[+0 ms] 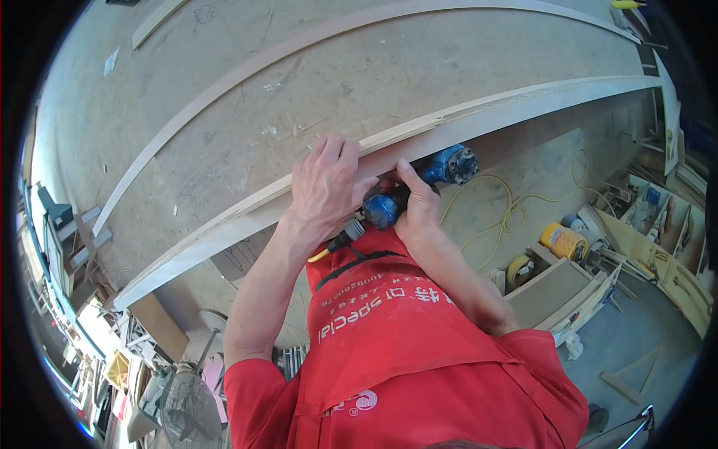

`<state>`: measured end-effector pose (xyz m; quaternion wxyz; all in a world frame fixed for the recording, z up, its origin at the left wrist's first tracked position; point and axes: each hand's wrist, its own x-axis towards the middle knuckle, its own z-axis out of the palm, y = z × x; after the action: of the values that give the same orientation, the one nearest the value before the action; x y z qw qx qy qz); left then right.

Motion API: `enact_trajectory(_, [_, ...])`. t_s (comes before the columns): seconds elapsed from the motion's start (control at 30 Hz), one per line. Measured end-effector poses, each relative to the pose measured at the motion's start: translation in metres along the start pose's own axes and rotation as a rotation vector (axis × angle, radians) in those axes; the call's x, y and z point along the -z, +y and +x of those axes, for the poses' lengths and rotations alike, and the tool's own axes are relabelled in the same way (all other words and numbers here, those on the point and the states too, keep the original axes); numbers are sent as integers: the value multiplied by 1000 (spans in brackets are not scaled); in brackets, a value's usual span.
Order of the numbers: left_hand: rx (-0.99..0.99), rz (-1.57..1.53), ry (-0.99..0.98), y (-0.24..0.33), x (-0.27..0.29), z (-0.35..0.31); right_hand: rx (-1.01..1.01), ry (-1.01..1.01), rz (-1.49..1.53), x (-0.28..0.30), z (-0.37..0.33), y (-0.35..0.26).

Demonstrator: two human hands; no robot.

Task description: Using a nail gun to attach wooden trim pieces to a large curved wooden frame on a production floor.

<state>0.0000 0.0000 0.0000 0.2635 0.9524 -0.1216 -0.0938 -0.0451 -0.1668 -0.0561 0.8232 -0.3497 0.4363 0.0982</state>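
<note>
My left hand (325, 183) lies flat over the near edge of a large plywood workbench top (299, 97), fingers pressing a thin wooden edge strip (516, 97) that runs along that edge. My right hand (417, 206) grips a blue power tool (441, 176) held against the side of the bench edge just below the strip. The tool's black cord with a yellow end (336, 243) hangs down by my red apron (404, 337). Another long curved wooden strip (224, 82) lies loose across the benchtop farther away.
A yellow hose (508, 213) coils on the floor to the right, beside a yellow canister (565, 241) and wooden crates of tools (658, 224). A floor fan (187, 408) and scrap boards (161, 322) sit at lower left. Shelving (56, 232) stands at far left.
</note>
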Motion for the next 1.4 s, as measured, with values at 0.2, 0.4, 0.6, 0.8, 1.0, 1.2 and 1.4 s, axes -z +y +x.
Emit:
enact_trajectory(0.2, [-51,-60,51,-7,3,-3,-7,42,58,-4,-4,3])
enact_trajectory(0.4, [12,-117,73,-18,5,-1,-16,38,12,-7,-4,10])
enact_trajectory(0.6, [-32,-41,300,-20,75,12,-11,32,-8,-8,-1,13])
enact_trajectory(0.8, [316,-287,334,-41,132,11,-5,52,-12,-5,1,4])
enact_trajectory(1.0, [297,-983,203,-78,133,0,1,48,-29,-7,-1,0])
enact_trajectory(1.2, [211,-254,32,-60,111,-11,4,50,-18,-7,2,1])
enact_trajectory(1.4, [-100,-92,38,-72,60,-34,5,58,-36,-5,5,4])
